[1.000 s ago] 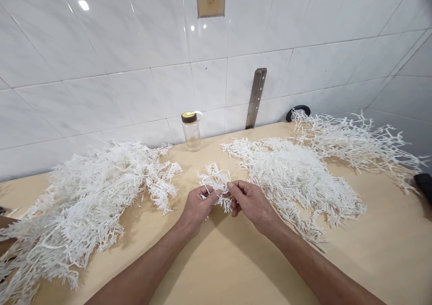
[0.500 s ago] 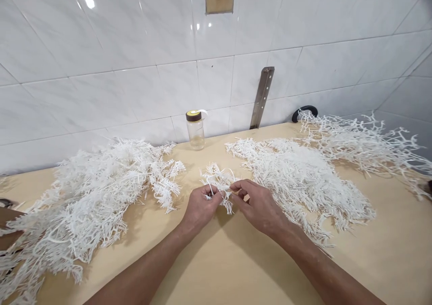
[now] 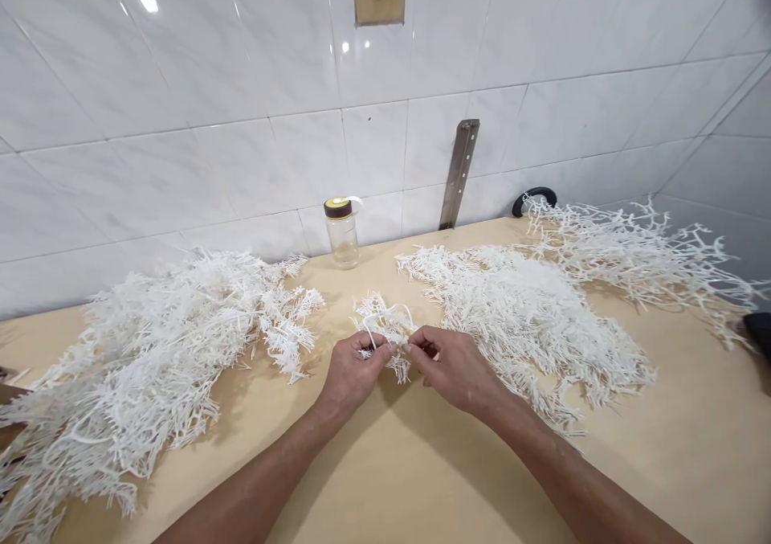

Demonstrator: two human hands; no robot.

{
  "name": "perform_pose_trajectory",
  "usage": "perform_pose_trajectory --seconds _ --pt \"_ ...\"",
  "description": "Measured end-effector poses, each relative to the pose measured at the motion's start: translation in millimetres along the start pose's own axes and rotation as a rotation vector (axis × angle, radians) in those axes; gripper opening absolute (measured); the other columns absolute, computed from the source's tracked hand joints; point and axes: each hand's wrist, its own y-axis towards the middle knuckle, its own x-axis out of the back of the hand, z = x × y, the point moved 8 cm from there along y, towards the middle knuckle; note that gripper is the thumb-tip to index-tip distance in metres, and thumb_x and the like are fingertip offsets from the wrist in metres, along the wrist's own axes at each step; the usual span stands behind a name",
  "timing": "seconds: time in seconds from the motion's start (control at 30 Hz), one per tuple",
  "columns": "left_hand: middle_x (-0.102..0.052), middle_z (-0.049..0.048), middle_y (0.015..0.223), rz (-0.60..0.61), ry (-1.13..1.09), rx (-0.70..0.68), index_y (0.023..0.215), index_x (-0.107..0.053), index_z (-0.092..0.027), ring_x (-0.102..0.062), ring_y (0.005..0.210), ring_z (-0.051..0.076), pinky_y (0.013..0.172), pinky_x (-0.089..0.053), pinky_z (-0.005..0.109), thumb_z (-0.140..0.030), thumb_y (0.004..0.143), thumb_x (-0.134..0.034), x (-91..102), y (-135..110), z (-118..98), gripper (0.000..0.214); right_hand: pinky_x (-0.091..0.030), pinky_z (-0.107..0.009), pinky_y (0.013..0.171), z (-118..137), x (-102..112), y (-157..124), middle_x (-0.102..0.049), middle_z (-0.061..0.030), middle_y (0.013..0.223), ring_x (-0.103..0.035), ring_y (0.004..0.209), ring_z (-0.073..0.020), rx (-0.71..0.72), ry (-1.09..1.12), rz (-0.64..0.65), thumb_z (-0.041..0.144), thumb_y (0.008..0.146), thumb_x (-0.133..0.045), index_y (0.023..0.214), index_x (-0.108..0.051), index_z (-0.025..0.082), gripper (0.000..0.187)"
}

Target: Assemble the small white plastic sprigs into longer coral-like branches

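Over the middle of the table, a small white plastic sprig (image 3: 390, 319) with fine branching tips and a curved stem is between my hands. My left hand (image 3: 354, 374) is closed, thumb and forefinger pinching the sprig from the left. From the right, my right hand (image 3: 450, 366) pinches it too, its fingertips almost meeting my left thumb. The exact spot between the fingertips is too small to make out. A large heap of white sprigs (image 3: 162, 351) lies to the left, and another dense heap (image 3: 536, 319) to the right.
Behind the hands stands a clear bottle (image 3: 343, 241) with a dark and yellow lid. A metal strip (image 3: 459, 174) leans on the tiled wall (image 3: 229, 166). Coarser white branches (image 3: 638, 247) lie at the far right, near a black curved object (image 3: 535, 198). A dark object (image 3: 759, 333) sits at the right edge.
My right hand's fingertips have moved left and closed in against the sprig beside my left thumb. The whole view has shifted slightly, so the surroundings sit a little further left.
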Motion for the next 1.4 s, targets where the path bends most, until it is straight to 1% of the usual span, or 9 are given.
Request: perform_pose_trajectory --seconds 0.13,0.33,0.57,0.73,0.93,1.13,1.27,1.33,1.4 --pt "-0.057 0.0009 0.065 0.002 -0.014 0.019 0.069 -0.065 -0.016 -0.049 0.063 0.015 0.061 -0.037 0.026 -0.038 0.076 -0.068 0.4 -0.2 1.4 0.024 -0.054 -0.027 0.051 -23.0 -14.0 -0.6 -0.065 0.0002 0.06 -0.066 0.052 -0.0164 -0.262 0.304 0.044 0.038 0.088 -0.057 0.078 -0.063 0.019 0.023" --pt "-0.048 -0.0038 0.056 -0.017 -0.057 0.048 0.062 -0.057 -0.017 -0.041 0.055 0.011 0.055 -0.033 0.023 -0.044 0.074 -0.07 2.1 1.0 6.6 0.032 -0.054 -0.024 0.049 -28.3 -25.5 -0.6 -0.063 0.0016 0.058 -0.063 0.047 -0.0134 -0.34 0.437 0.037 0.039 0.086 -0.059 0.075 -0.063 0.018 0.024" --pt "-0.052 -0.0033 0.058 -0.006 -0.13 0.139 0.069 -0.057 -0.017 -0.042 0.053 0.01 0.051 -0.033 0.022 -0.043 0.075 -0.068 0.3 0.7 16.5 0.029 -0.056 -0.024 0.051 -27.3 -22.5 -1.2 -0.066 -0.0003 0.063 -0.068 0.053 -0.0157 -0.309 0.302 0.114 0.035 0.084 -0.059 0.072 -0.061 0.018 0.021" --pt "-0.051 -0.0036 0.053 0.051 -0.092 0.183 0.065 -0.055 -0.017 -0.041 0.049 0.009 0.048 -0.03 0.022 -0.043 0.073 -0.069 -4.4 0.0 15.3 0.03 -0.056 -0.025 0.053 -25.4 -16.3 0.0 -0.067 0.0006 0.062 -0.07 0.055 -0.0169 -0.267 0.221 0.073 0.034 0.085 -0.057 0.075 -0.062 0.02 0.018" --pt "-0.046 -0.0054 0.048 0.038 -0.124 0.267 0.062 -0.054 -0.018 -0.037 0.046 0.008 0.046 -0.026 0.021 -0.046 0.072 -0.069 -3.7 -1.3 17.0 0.034 -0.055 -0.025 0.053 -28.3 -20.6 -0.3 -0.067 0.0016 0.063 -0.07 0.055 -0.0167 -0.256 0.24 0.06 0.03 0.084 -0.055 0.076 -0.06 0.02 0.014" --pt "-0.054 -0.0022 0.056 0.011 -0.098 0.185 0.067 -0.06 -0.016 -0.044 0.051 0.011 0.05 -0.033 0.022 -0.048 0.074 -0.068 -3.6 1.4 21.7 0.034 -0.051 -0.025 0.051 -19.6 -23.4 -1.1 -0.066 0.0012 0.064 -0.067 0.054 -0.0158 -0.222 0.146 0.081 0.024 0.083 -0.052 0.078 -0.059 0.02 0.009" --pt "-0.055 -0.0015 0.058 -0.008 -0.068 0.121 0.066 -0.061 -0.016 -0.045 0.054 0.011 0.052 -0.035 0.023 -0.045 0.076 -0.068 -2.9 -0.4 16.7 0.031 -0.046 -0.025 0.05 -12.7 -18.6 2.8 -0.063 0.0 0.063 -0.064 0.055 -0.0166 -0.168 -0.069 0.002 0.02 0.084 -0.05 0.074 -0.054 0.021 0.011" --pt "-0.051 -0.0028 0.056 -0.039 -0.087 0.103 0.066 -0.059 -0.017 -0.042 0.052 0.01 0.051 -0.033 0.022 -0.045 0.076 -0.067 0.5 -1.5 12.2 0.031 -0.044 -0.026 0.049 -17.9 -12.7 4.7 -0.061 0.0004 0.062 -0.063 0.051 -0.0159 -0.203 -0.129 -0.054 0.02 0.084 -0.049 0.072 -0.05 0.021 0.013" --pt "-0.048 -0.004 0.054 -0.05 -0.122 0.106 0.066 -0.057 -0.017 -0.039 0.049 0.009 0.049 -0.032 0.022 -0.047 0.075 -0.068 3.0 -1.8 9.3 0.033 -0.045 -0.025 0.048 -28.1 -7.7 5.0 -0.061 0.0015 0.062 -0.062 0.046 -0.0145 -0.279 -0.068 -0.082 0.021 0.084 -0.049 0.073 -0.048 0.021 0.012"
